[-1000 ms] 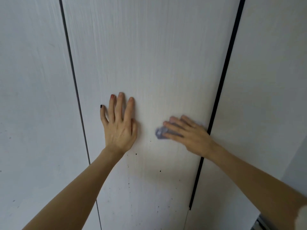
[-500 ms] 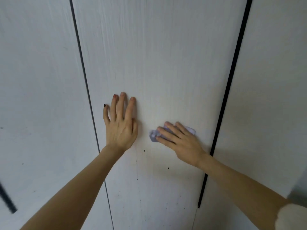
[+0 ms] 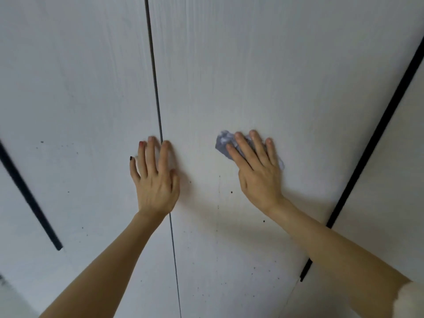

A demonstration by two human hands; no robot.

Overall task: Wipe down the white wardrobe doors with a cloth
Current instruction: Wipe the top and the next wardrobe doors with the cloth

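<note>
1. We count three white wardrobe door panels: a left panel (image 3: 73, 92), a middle panel (image 3: 263, 72) and a sliver of a right panel (image 3: 390, 203). Taking the middle panel as our landmark, a thin dark seam (image 3: 158, 111) runs along its left edge and a thick black strip (image 3: 367, 154) along its right edge.
2. We see a second black strip (image 3: 27, 193) slanting across the left panel, well apart from the middle panel.
3. One crumpled bluish-grey cloth (image 3: 223, 142) lies against the middle panel, roughly midway across it, at about the height of our hands.
4. We have two bare hands in view, each at the end of a bare forearm reaching up from the lower edge.
5. Our right hand (image 3: 258, 173) lies flat over the cloth, fingers (image 3: 243, 148) straight and spread, pressing it to the middle panel. The cloth pokes out beyond the fingertips at upper left and beside the little finger.
6. Our left hand (image 3: 156, 180) rests flat, fingers straight and close together, straddling the thin seam at the middle panel's left edge. It holds nothing; the nails are painted.
7. Many small dark specks (image 3: 231, 192) dot the middle panel below the hands, with more on the left panel.
8. A bit of white fuzzy sleeve (image 3: 410, 299) shows by the right arm, below the right panel.
</note>
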